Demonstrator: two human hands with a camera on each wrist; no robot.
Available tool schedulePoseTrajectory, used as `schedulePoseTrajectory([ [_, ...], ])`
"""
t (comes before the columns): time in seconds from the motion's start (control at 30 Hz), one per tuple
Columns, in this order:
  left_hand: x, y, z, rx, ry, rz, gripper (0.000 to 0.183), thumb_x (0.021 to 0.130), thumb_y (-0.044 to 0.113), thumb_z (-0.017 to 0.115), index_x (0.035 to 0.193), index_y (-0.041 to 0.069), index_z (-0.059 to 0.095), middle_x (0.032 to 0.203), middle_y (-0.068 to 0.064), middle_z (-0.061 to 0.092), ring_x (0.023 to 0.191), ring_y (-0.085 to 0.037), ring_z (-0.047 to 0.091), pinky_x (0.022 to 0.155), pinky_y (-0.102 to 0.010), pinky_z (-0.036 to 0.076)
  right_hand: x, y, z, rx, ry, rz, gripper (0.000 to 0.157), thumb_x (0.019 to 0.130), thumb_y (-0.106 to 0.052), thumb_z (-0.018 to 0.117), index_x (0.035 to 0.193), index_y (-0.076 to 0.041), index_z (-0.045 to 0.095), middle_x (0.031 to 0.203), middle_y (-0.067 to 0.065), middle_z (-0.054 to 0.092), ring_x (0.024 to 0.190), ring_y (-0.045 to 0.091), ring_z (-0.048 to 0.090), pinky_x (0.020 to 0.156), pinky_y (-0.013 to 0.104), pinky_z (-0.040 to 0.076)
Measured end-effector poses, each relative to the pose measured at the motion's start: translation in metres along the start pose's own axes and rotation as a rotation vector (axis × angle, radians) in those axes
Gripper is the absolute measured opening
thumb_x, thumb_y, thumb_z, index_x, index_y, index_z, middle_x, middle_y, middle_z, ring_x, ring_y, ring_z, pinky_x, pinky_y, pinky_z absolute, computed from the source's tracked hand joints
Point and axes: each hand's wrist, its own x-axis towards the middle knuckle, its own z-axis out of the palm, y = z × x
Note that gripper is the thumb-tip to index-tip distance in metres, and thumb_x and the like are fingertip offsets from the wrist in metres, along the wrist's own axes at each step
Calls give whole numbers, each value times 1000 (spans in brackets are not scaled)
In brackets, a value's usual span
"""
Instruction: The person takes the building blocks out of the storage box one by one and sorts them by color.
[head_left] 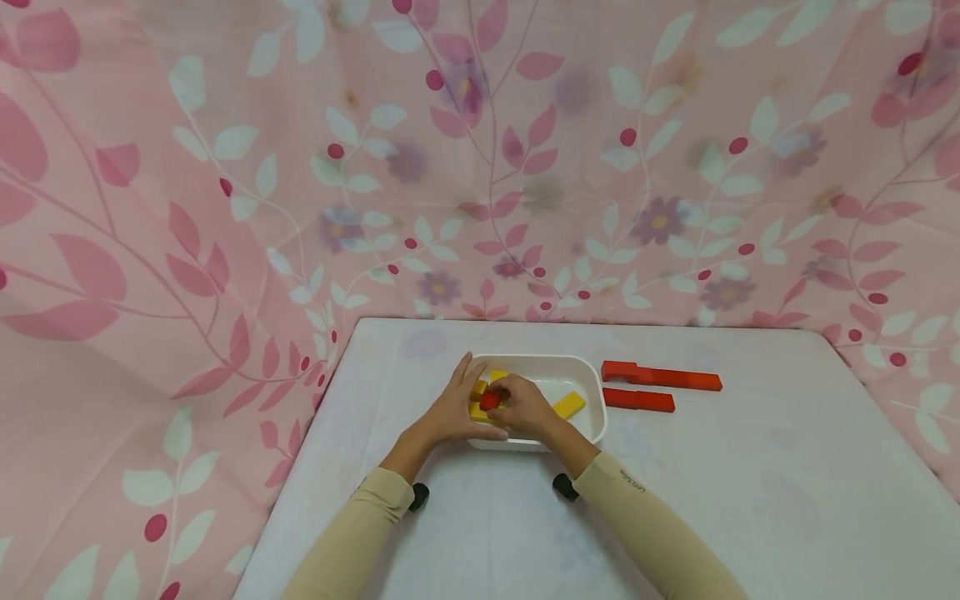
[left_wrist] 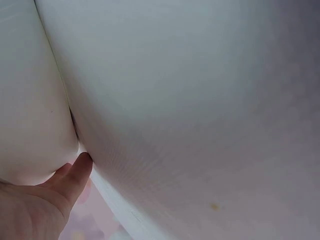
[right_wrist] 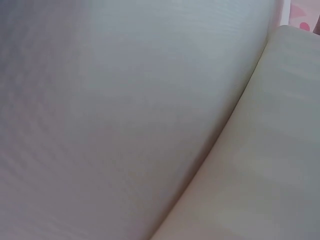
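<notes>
A white tray (head_left: 538, 444) stands on the table in the head view, with several yellow blocks (head_left: 570, 405) inside. My right hand (head_left: 527, 410) reaches over its near rim and pinches a small red block (head_left: 491, 401) among the yellow ones at the left end. Spread around that end, my left hand (head_left: 452, 414) has its fingers and thumb extended at the rim; its fingertips (left_wrist: 81, 167) touch the tray wall (left_wrist: 32, 100) in the left wrist view. Whether the left fingers also touch a block is hidden. The right wrist view shows mainly the tray wall (right_wrist: 265, 145).
Right of the tray lie two long red block pieces, the farther one (head_left: 675, 379) and the nearer one (head_left: 645, 401), close to its rim. Black wrist-camera parts (head_left: 565, 487) hang under the sleeves. A pink floral cloth (head_left: 480, 167) hangs behind the white-covered table (head_left: 750, 500).
</notes>
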Motion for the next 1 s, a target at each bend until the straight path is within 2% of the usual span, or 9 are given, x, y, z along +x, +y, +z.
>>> schedulePoseTrajectory([
  [0.3,1,-1,1,-10,-2,-9,127,60,68,83,159,33,12,168,3,-7,152,-34,20,113,-57,36,0,5,1,-6,10,-37,36,83,-14,79,117,-7,69,106,5,65,96,19,60,95,37,56],
  [0.73,-1,-1,1,9,6,5,126,60,70,82,159,30,14,168,-8,-3,151,-37,20,112,-60,36,-5,2,-2,20,16,-127,31,85,-4,74,115,-5,70,109,9,62,100,26,60,95,41,55],
  [1.0,0,-1,1,8,4,2,125,61,70,81,159,32,14,168,-5,-4,151,-38,20,111,-62,36,-7,4,-3,32,64,-140,30,87,-6,72,118,-6,69,112,8,62,101,24,60,95,40,56],
])
